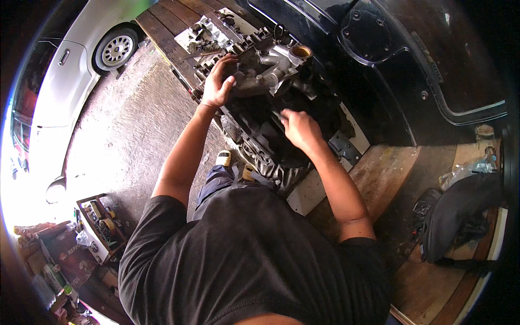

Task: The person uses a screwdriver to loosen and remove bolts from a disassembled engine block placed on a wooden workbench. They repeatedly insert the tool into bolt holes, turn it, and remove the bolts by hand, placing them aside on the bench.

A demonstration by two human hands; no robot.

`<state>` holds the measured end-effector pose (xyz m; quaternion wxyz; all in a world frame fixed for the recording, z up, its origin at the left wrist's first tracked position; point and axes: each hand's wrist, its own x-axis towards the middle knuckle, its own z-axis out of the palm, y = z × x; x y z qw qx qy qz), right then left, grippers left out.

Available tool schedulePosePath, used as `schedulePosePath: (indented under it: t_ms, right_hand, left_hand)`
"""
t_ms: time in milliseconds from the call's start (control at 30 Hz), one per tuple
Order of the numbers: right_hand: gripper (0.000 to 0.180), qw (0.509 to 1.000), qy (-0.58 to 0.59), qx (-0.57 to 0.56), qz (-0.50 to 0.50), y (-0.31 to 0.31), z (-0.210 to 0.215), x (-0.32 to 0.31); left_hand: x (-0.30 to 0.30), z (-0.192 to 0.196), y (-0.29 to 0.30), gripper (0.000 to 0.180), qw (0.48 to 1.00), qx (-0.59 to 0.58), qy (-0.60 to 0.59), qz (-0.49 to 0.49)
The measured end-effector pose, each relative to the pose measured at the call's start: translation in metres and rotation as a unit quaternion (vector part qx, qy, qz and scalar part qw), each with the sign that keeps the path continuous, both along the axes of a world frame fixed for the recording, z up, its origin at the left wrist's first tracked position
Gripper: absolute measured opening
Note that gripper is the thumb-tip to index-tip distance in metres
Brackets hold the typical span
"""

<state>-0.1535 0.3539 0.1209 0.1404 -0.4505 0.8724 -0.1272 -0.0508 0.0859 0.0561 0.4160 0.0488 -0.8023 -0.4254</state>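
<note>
Closest of all was the black shirt of the person, who bent over a greasy, dark engine directly in front. Both forearms reached toward it. At its left side the left hand stood with thumb and fingers spread apart, against the metal near the upper edge. Over the dark middle, the right hand was curled, with something small and grey at its fingertips; I could not tell what it was, or whether the fingers gripped it. Silvery pipes sat on top of the engine, between the hands and the far side. Beyond the left hand, a pale metal part rested near the planks of the bench. To the left stood a white car, with an open toolbox nearer the person. Black, shiny bodywork rose at the right.
</note>
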Motion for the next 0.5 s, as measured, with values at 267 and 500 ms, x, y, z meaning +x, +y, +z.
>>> schedulePosePath:
  t_ms: [267, 500]
  right_hand:
    - [0.021, 1.0, -0.012, 0.022, -0.006, 0.011, 0.037, -0.006]
    - [0.019, 1.0, 0.021, 0.014, -0.006, -0.004, 0.029, -0.007]
  left_hand:
    - [-0.002, -0.001, -0.002, 0.069, 1.0, 0.013, 0.001, 0.003]
    - [-0.001, 0.004, -0.001, 0.067, 1.0, 0.011, 0.017, -0.004]
